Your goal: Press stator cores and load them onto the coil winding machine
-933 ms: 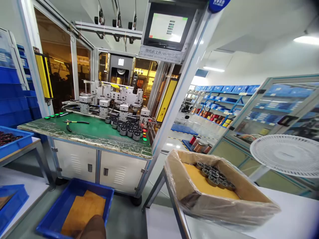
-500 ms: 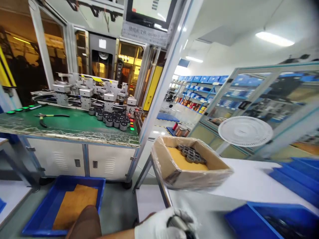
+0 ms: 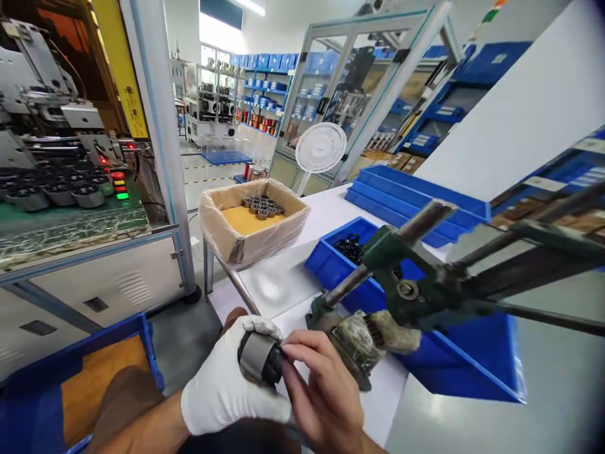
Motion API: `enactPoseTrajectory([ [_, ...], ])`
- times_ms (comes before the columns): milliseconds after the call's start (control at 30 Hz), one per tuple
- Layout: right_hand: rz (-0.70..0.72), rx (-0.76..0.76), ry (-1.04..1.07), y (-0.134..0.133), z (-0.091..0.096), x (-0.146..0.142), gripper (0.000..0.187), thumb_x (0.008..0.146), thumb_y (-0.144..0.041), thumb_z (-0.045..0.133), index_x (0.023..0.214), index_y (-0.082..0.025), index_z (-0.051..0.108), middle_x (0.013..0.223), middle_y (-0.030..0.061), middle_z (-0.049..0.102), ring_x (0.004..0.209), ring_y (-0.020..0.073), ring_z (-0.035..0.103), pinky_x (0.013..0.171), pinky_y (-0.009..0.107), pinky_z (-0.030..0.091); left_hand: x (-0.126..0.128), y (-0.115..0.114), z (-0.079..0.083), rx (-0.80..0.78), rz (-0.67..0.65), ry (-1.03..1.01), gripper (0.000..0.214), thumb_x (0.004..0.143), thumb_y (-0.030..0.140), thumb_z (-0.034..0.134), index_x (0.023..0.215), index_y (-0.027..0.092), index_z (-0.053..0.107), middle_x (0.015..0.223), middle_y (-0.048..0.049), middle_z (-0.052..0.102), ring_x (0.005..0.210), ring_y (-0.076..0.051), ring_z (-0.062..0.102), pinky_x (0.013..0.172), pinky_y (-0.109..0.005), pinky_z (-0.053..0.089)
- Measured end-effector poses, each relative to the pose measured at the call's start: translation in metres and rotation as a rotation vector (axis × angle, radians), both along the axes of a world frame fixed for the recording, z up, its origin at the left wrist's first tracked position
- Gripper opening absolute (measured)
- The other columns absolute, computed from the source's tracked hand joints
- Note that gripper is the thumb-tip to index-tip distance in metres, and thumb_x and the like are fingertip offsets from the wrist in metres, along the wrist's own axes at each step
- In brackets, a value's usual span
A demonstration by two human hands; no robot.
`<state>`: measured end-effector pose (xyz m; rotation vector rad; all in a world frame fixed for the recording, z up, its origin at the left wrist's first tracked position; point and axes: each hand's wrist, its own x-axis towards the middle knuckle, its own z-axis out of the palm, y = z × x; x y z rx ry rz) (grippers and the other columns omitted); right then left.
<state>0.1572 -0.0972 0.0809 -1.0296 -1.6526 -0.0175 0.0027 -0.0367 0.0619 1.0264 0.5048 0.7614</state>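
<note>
- left hand [image 3: 231, 384], on the near side of the blue bin [image 3: 454, 366]: white glove;
- cylinder [image 3: 259, 358] in that glove: grey, black end;
- press [image 3: 406, 284] over the bin: dark green;
- box [image 3: 253, 221] beyond the bin: tan, yellow inside

Gloved left hand [image 3: 231, 391] holding a metal cylinder [image 3: 259, 357].
Bare right hand [image 3: 321, 394] touches its end, green press [image 3: 401, 290] at two o'clock.
</note>
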Motion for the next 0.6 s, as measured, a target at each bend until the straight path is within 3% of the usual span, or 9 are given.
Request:
enactPoseTrajectory([
  [100,0.124,-0.042,-0.064,0.007,-0.001,-0.006,0.039,0.086,0.004,0.052,0.123,-0.008,0.058,0.110,0.0134,0.059,0.104,0.0173,0.061,0.085,0.026,0.057,-0.009,-0.001,0.001,0.036,0.048,0.070,0.072,0.055,0.025,0.095,0.113,0.022,0.053,0.110,-0.0036,0.063,0.089,-0.016,0.062,0.081,-0.028,0.051],
  [200,0.166,-0.077,-0.213,0.004,-0.004,0.002,0.045,0.087,-0.002,0.053,0.132,-0.003,0.053,0.122,0.0179,0.054,0.116,0.0215,0.056,0.095,0.030,0.054,-0.014,0.003,-0.001,0.080,0.060,0.100,0.073,0.054,0.030,0.095,0.114,0.020,0.054,0.112,-0.0051,0.062,0.096,-0.019,0.060,0.084,-0.029,0.050],
  [467,0.117,-0.014,-0.276,0.005,-0.001,0.010,0.039,0.089,0.000,0.057,0.127,-0.007,0.058,0.112,0.0152,0.061,0.105,0.0209,0.061,0.087,0.032,0.056,-0.011,0.007,0.000,-0.027,-0.072,0.063,0.080,0.043,0.027,0.099,0.109,0.020,0.055,0.104,-0.0025,0.062,0.089,-0.016,0.059,0.081,-0.028,0.048],
  [600,0.105,0.050,-0.328,0.005,-0.010,0.012,0.038,0.091,-0.007,0.059,0.129,-0.010,0.060,0.110,0.0140,0.064,0.100,0.0217,0.064,0.082,0.031,0.058,-0.013,0.007,0.000,-0.051,-0.059,0.094,0.087,0.039,0.028,0.100,0.112,0.019,0.054,0.102,-0.0035,0.064,0.089,-0.018,0.059,0.081,-0.030,0.048],
])
